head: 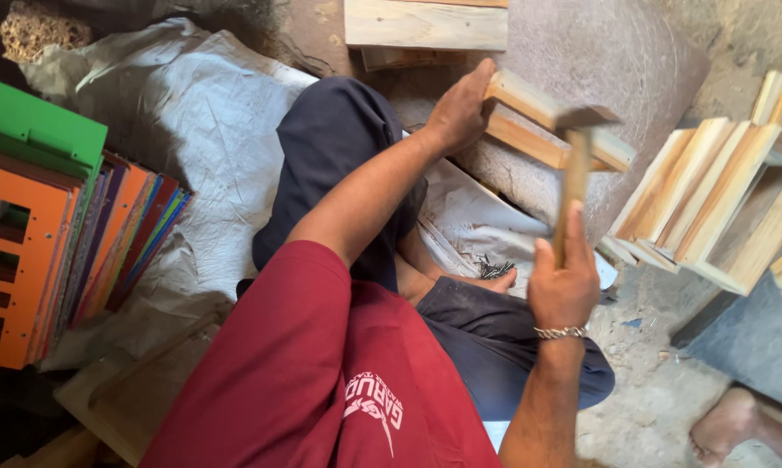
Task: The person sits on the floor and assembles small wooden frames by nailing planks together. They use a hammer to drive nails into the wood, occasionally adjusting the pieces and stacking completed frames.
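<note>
The left hand (460, 108) clamps a wooden frame (551, 130). The right hand (564, 282) grips a hammer (575, 173). Nails (495, 269) lie on cloth (473, 221).

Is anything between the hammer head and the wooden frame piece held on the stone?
Nothing visible. The wooden-handled hammer in the right hand sits over the pale wooden frame piece; the left hand grips the frame's far end, off to the side.

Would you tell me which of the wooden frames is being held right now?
The wooden frame on the round stone slab, gripped by the left hand under the hammer; the stacked frames at right lie untouched.
</note>
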